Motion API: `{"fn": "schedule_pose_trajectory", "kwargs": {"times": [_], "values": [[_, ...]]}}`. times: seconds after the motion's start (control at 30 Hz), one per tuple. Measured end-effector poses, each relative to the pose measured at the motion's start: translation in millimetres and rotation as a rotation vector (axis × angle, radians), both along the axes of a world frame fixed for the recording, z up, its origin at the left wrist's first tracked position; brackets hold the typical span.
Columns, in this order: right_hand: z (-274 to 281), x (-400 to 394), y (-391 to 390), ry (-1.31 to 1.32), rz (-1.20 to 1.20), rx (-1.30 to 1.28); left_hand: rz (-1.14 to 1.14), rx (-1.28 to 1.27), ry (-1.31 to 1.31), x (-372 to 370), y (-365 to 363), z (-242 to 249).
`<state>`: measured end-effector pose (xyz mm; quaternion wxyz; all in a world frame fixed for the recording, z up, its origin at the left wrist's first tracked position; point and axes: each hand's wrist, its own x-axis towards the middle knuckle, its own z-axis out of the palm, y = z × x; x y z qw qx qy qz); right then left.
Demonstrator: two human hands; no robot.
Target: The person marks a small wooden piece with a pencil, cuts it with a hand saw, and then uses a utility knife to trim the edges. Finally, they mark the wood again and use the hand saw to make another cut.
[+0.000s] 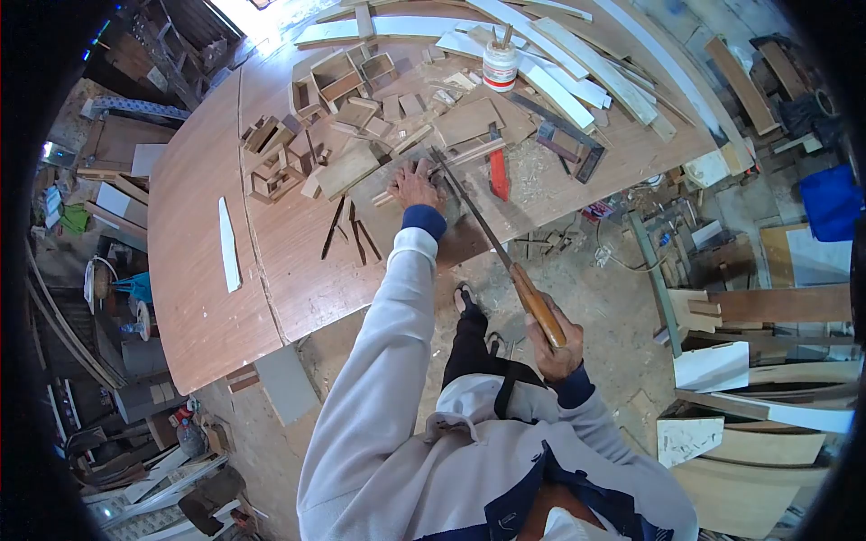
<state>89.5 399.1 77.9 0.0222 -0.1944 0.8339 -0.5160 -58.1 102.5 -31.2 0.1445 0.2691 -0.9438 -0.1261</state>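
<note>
My right hand point(556, 346) is wrapped round the wooden handle of a handsaw point(480, 219), whose long, dark blade appears nearly edge-on. The far end of that blade crosses a thin wooden strip point(475, 153) on the workbench. Over the strip's nearer part, my left hand point(418, 186) presses down with bent fingers, its fingertips partly hidden. Just left of this hand lies a wooden block point(348, 169). Several slim dark tools point(359, 233) rest nearer the bench edge. A red-handled tool point(499, 175) lies right of the blade.
Small wooden frames point(275, 176) and open boxes point(341, 77) stand on the workbench point(194, 270). Behind them are a white glue bottle point(500, 65) and long pale boards point(577, 56). A dark square point(586, 160) lies near sawdust at right. More timber point(767, 370) crowds the floor.
</note>
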Motion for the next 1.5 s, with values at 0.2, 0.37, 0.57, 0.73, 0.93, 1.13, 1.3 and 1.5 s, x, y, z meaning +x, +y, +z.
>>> {"fn": "schedule_pose_trajectory", "kwargs": {"times": [0.2, 0.37, 0.57, 0.73, 0.93, 1.13, 1.3, 1.5], "values": [[-16, -39, -43, -0.14, -0.047, -0.039, -0.009, 0.024, 0.073, -1, -2, -2], [-8, -11, -13, 0.032, -0.017, -0.035, -0.026, 0.041, -0.048, -3, -6, -8], [-11, -35, -36, -0.101, -0.031, -0.02, -0.013, 0.054, -0.038, 0, 1, 5], [-25, -26, -29, -0.132, -0.027, -0.024, -0.017, 0.095, -0.052, 0, 2, 15], [-15, -17, -16, 0.073, -0.001, -0.059, -0.022, 0.062, -0.047, -1, 0, 5], [-32, -43, -45, -0.002, -0.035, -0.056, -0.094, 0.068, -0.071, 5, -1, 12], [-35, -42, -41, -0.244, 0.008, -0.063, -0.091, 0.063, -0.025, 2, -4, -1], [-37, -41, -48, -0.055, -0.006, -0.15, -0.059, -0.029, 0.052, -6, 1, -9]]}}
